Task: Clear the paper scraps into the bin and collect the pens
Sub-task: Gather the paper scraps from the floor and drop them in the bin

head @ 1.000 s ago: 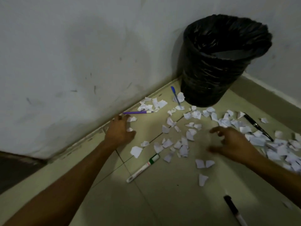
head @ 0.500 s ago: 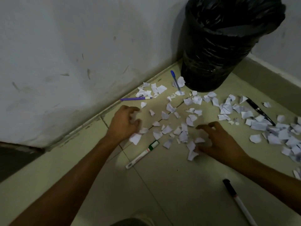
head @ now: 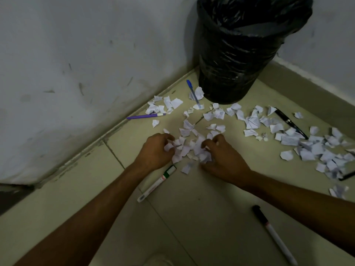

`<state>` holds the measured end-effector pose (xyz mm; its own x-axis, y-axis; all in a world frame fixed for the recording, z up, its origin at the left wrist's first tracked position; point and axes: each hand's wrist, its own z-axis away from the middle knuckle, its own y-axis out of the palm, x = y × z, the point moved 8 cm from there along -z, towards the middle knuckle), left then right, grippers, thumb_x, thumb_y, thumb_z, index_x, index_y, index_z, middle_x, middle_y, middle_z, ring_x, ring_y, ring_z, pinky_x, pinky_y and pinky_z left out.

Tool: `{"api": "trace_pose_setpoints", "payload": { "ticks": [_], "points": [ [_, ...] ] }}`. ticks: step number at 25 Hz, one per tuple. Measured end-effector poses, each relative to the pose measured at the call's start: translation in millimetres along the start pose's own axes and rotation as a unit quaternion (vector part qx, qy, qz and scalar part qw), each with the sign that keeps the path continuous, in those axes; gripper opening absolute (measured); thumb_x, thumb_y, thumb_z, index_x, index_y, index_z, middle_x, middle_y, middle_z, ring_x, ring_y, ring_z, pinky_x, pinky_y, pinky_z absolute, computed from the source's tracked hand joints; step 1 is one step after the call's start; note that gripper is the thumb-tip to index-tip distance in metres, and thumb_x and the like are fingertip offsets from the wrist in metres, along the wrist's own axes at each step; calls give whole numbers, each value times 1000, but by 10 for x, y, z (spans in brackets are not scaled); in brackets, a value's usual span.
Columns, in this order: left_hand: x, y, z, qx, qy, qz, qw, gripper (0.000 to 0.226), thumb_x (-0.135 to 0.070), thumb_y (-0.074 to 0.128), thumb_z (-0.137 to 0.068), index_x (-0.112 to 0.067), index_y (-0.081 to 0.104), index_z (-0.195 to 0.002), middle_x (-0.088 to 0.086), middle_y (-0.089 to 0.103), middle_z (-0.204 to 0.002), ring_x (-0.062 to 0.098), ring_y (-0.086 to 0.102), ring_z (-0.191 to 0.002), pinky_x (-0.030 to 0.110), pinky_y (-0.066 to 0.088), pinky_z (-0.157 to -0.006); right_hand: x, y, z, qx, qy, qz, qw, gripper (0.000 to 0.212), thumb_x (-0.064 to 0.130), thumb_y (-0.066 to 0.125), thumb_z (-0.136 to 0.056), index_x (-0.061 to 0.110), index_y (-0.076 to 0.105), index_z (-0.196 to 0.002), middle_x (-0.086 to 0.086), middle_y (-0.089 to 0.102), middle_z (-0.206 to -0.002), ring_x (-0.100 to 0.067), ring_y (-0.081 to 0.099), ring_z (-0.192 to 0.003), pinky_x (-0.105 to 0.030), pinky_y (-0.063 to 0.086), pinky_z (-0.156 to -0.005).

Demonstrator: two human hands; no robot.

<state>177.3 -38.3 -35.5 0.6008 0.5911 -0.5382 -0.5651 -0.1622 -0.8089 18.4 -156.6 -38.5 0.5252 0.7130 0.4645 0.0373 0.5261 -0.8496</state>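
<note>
Bin (head: pixel 236 60), black-bagged, upright in the floor corner. Paper scraps (head: pixel 307 148): small torn white bits, faint print, strewn over tiles, thickest at right. Left hand (head: pixel 155 152) and right hand (head: pixel 221 158) both curled, pinching a heap of scraps (head: pixel 189 148) between them. Pens scattered: green-capped marker (head: pixel 157 182) just below left hand, black-capped marker (head: pixel 273 234), purple pen (head: pixel 145 116).

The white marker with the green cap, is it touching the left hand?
Cannot tell. In the head view the green cap end of the white marker runs right up under the heel of the left hand, which overlaps it, so neither contact nor gap shows.
</note>
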Motion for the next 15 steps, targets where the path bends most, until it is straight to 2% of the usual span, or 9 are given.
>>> {"api": "trace_pose_setpoints", "payload": {
  "ticks": [2, 4, 7, 9, 11, 13, 15],
  "points": [
    [-59, 28, -20, 18, -3, 6, 1000, 39, -21, 68, -82, -13, 65, -121, 12, 66, -117, 25, 62, -107, 23, 42, -86, 162, 87, -42, 22, -31, 62, 997, 72, 63, 68, -72, 38, 37, -132, -3, 32, -136, -21, 43, -116, -35, 52, -82],
    [-114, 82, -23, 37, 2, 27, 999, 37, -18, 68, -82, -14, 66, -119, 10, 66, -119, 22, 63, -106, 18, 41, -84, 302, 254, -53, 59, -68, 103, 991, 70, 62, 65, -75, 40, 34, -134, -6, 27, -141, -26, 37, -125, -41, 52, -86],
    [-142, 148, -62, 63, -2, 53, 997, 40, -14, 68, -81, -20, 66, -120, 4, 68, -119, 15, 64, -100, 17, 44, -82, 251, 199, -124, 48, -69, 102, 991, 51, 50, 54, -90, 36, 37, -136, -8, 29, -141, -28, 38, -126, -38, 50, -87],
    [-141, 20, -147, 26, 19, 39, 999, 45, -17, 71, -79, -22, 63, -123, 5, 65, -119, 17, 64, -100, 20, 47, -82, 74, -22, -172, 16, -39, 83, 996, 49, 53, 56, -88, 38, 41, -132, -5, 32, -141, -23, 40, -123, -34, 48, -86],
    [-134, -113, -253, -10, 45, -7, 999, 71, -40, 79, -70, -28, 51, -134, 4, 54, -127, 20, 57, -109, 28, 50, -86, -153, -323, -257, -34, 4, 56, 998, 58, 65, 58, -81, 40, 42, -130, -2, 32, -142, -21, 38, -125, -35, 48, -89],
    [-204, -9, -338, 46, 60, -73, 994, 104, -59, 81, -57, -33, 33, -145, 4, 40, -139, 22, 45, -123, 37, 48, -97, -456, -537, -460, -64, 58, 55, 995, 69, 70, 55, -79, 41, 36, -138, -5, 25, -151, -29, 30, -136, -48, 45, -101],
    [-343, 251, -392, 117, 79, -131, 981, 111, -62, 81, -56, -36, 25, -148, 5, 28, -148, 26, 35, -130, 42, 44, -103, -759, -591, -710, -35, 98, 72, 992, 74, 70, 49, -83, 41, 25, -147, -8, 14, -159, -39, 20, -143, -55, 34, -110]
  ]
}}
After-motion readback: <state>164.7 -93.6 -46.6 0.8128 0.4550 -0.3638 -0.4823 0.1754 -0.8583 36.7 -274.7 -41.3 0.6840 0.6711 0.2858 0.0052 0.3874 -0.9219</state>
